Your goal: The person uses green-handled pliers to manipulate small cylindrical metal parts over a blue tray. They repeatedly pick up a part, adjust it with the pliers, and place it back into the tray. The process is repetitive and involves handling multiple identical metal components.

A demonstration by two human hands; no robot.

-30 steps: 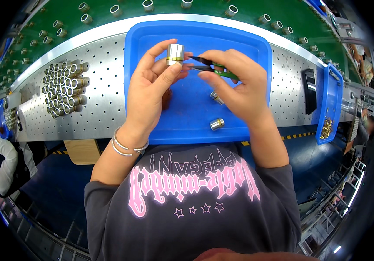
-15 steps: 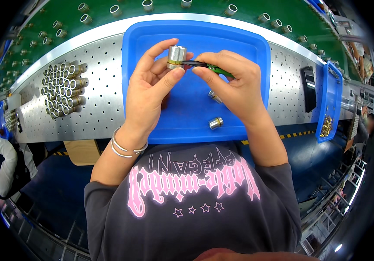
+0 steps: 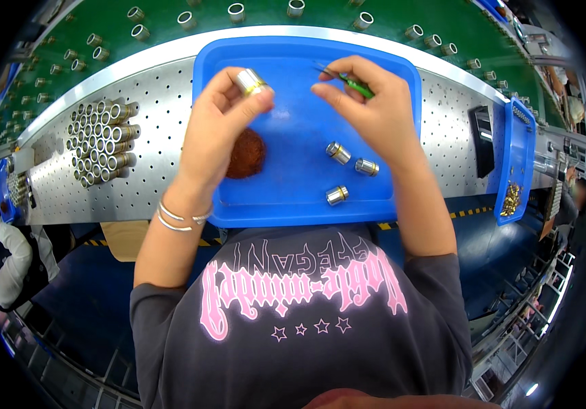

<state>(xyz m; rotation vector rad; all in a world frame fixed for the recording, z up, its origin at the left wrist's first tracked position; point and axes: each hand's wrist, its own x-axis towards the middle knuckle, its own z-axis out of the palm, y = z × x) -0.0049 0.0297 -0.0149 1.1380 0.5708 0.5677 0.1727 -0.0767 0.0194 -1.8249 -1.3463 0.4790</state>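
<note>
Three silver metal cylinders with gold-coloured bands [image 3: 337, 153] lie in the right, near part of a blue rectangular plastic tray [image 3: 293, 194]. Over the tray's far left part, the left hand [image 3: 212, 121] pinches another banded silver cylinder [image 3: 248, 80], tilted, between thumb and fingers. Over its far right part, the right hand [image 3: 387, 112] grips slim green-and-black tweezers [image 3: 358, 86], well apart from that cylinder. Partly hidden by the left hand, a round brown lump [image 3: 248, 155] rests in the tray. Grouped metal cylinders [image 3: 108, 129] stand on the perforated steel table [image 3: 161, 146] to the left.
</note>
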